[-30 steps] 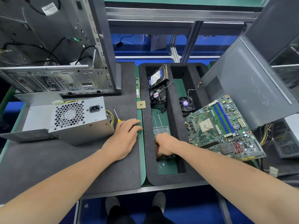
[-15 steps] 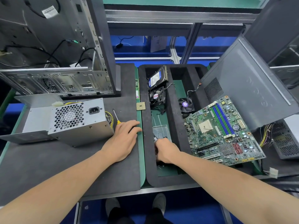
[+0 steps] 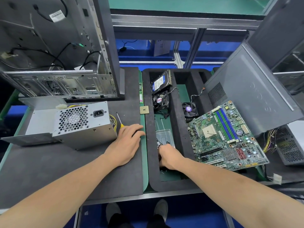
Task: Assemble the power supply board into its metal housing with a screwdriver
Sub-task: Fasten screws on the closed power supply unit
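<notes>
**Desk:** Where is the power supply from your end?

**Operator:** I see the power supply housing (image 3: 79, 124) on the left, lying on a dark grey foam mat (image 3: 49, 170). It is a boxy shell of dull sheet metal. It has a honeycomb fan grille, a black mains socket and a bundle of yellow wires (image 3: 113, 120) spilling from its right end.

**Desk:** And the screwdriver?

**Operator:** The screwdriver (image 3: 119, 120) lies on the mat just right of the housing. It has a thin steel shaft pointing far and a yellow handle pointing near. My left hand (image 3: 126, 143) lies palm down with the fingers straight and relaxed. The fingertips cover the handle's near end, and the heel of the hand is just beside the housing's near right corner.

**Desk:** Right hand?

**Operator:** My right hand (image 3: 169, 156) is down in a long slot of the black foam tray (image 3: 152, 162), knuckles up and fingers curled under. It sits at the near edge of a clear plastic box (image 3: 165, 134) with small dark screws (image 3: 159, 143) beside it. I cannot tell whether the hand holds anything, because the fingertips are hidden.

**Desk:** Anything beside it?

**Operator:** A green motherboard (image 3: 225, 137) leans tilted on the tray's right side, well apart from the housing.
</notes>
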The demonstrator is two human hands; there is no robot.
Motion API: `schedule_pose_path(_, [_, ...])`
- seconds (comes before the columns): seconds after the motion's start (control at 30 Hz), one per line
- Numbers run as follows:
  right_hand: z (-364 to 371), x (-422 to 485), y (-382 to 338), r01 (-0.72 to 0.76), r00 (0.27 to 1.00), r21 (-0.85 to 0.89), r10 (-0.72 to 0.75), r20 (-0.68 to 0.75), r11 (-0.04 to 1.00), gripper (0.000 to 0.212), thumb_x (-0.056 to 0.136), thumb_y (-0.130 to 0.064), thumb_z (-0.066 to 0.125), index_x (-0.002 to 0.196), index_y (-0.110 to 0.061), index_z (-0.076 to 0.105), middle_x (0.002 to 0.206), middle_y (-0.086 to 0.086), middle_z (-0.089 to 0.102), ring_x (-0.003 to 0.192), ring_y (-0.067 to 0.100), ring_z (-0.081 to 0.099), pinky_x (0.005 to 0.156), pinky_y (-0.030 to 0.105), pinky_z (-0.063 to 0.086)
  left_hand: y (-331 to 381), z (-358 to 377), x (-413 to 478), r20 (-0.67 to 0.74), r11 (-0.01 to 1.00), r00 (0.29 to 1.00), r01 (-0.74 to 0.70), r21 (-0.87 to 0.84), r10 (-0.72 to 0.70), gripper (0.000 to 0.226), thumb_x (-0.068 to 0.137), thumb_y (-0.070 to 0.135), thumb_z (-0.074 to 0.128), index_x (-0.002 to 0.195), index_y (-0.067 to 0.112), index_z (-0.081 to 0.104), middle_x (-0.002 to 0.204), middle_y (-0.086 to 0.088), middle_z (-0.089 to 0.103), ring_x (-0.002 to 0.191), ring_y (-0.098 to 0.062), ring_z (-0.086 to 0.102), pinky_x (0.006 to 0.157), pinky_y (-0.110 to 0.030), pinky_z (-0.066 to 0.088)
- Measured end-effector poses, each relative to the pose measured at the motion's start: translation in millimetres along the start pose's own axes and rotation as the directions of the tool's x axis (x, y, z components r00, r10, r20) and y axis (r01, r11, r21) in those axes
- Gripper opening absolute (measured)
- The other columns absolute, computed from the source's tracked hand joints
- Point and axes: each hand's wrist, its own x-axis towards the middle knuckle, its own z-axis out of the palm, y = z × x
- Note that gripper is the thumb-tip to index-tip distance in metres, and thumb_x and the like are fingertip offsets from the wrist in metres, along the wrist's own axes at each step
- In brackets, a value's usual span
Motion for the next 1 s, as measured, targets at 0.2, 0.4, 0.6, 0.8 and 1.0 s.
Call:
schedule_pose_path(0.2, [-7.5, -1.0, -1.1, -0.006, 0.994, 0.056, -0.001, 0.113, 0.998, 0.015, 0.083, -0.019, 0.077, 0.083, -0.008, 0.066, 0.086, 0.006, 0.070, 0.079, 0.025, 0.062, 0.075, 0.027, 0.053, -1.2, 1.1, 0.4, 0.017, 1.000, 1.000, 0.010, 0.008, -0.010, 0.028, 0.105, 0.014, 0.047, 0.131, 0.013, 0.058, 0.147, -0.006, 0.045, 0.132, -0.034, 0.045, 0.113, -0.043, 0.032])
schedule_pose_path(0.4, [-42.1, -9.1, -10.7, -0.068, 0.974, 0.064, 0.052, 0.222, 0.996, 0.013, 0.086, -0.008, 0.075, 0.096, -0.001, 0.073, 0.093, 0.016, 0.079, 0.076, 0.030, 0.077, 0.067, 0.041, 0.065, 1.3, -0.8, 0.9, -0.009, 0.997, 0.999, -0.035, 0.070, 0.036, 0.030, 0.099, 0.005, 0.056, 0.127, 0.013, 0.060, 0.146, -0.007, 0.048, 0.132, -0.034, 0.045, 0.110, -0.041, 0.032])
schedule_pose_path(0.6, [-105.6, -23.0, -18.8, 0.029, 0.997, 0.046, -0.026, -0.067, 0.999, 0.018, 0.074, -0.008, 0.081, 0.071, -0.015, 0.065, 0.074, 0.002, 0.073, 0.063, 0.018, 0.070, 0.063, 0.032, 0.061, 15.5, -26.5, 15.6, -0.065, 0.953, 0.990, -0.103, 0.285, 0.127, 0.039, 0.084, 0.006, 0.069, 0.122, 0.014, 0.063, 0.147, -0.008, 0.053, 0.142, -0.027, 0.041, 0.111, -0.041, 0.030])
schedule_pose_path(0.8, [-165.4, -29.8, -53.8, 0.218, 0.924, 0.129, -0.162, -0.345, 0.967, 0.011, 0.075, -0.015, 0.078, 0.077, -0.024, 0.074, 0.071, -0.007, 0.069, 0.066, 0.013, 0.062, 0.065, 0.024, 0.052, 28.0, -92.7, 33.3, -0.168, 0.955, 0.976, -0.087, 0.284, 0.139, 0.049, 0.074, 0.002, 0.069, 0.121, 0.012, 0.059, 0.138, -0.010, 0.056, 0.130, -0.028, 0.048, 0.104, -0.039, 0.035])
schedule_pose_path(1.0, [-194.9, -33.2, -134.3, 0.467, 0.775, 0.118, -0.342, -0.531, 0.876, 0.002, 0.084, -0.020, 0.077, 0.082, -0.021, 0.078, 0.071, -0.008, 0.073, 0.066, 0.004, 0.064, 0.065, 0.014, 0.048, 1.6, -177.4, 15.7, -0.399, 0.977, 0.915, 0.132, 0.165, -0.056, 0.031, 0.077, -0.004, 0.064, 0.104, 0.009, 0.070, 0.111, -0.007, 0.069, 0.107, -0.032, 0.064, 0.091, -0.045, 0.048])
